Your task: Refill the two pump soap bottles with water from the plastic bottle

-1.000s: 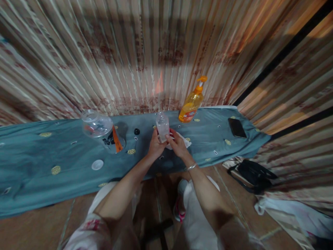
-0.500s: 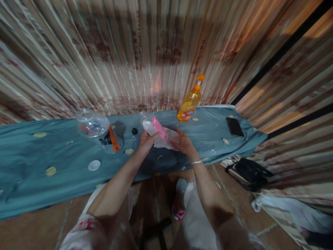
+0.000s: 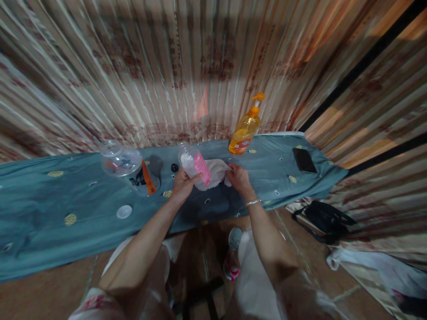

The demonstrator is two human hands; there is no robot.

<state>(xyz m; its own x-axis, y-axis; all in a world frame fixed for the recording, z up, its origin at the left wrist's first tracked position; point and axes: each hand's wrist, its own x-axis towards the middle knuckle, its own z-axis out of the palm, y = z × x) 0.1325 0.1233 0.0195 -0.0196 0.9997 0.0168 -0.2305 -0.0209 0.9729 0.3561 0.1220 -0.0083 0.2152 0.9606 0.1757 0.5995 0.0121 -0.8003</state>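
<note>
My left hand (image 3: 183, 184) is closed around a small clear plastic bottle (image 3: 189, 156) with a pink label, its open neck tilted up and away. A white cloth (image 3: 217, 172) lies against the bottle's right side and partly under it. My right hand (image 3: 239, 177) pinches the right end of that cloth. Just left of the bottle, a small black cap (image 3: 174, 167) rests on the table cover. Behind my right hand stands an orange pump bottle (image 3: 245, 129) of yellow liquid.
A large clear plastic jar (image 3: 128, 166) with an orange-and-black label is on the left, a white lid (image 3: 124, 211) in front of it. On the right lies a black phone (image 3: 304, 160). A teal patterned cloth (image 3: 83, 186) covers the narrow table; a pleated curtain (image 3: 187, 66) hangs behind.
The bottle has turned so more of its pink label shows. My right hand has gone from lying open on the white cloth to gripping its end.
</note>
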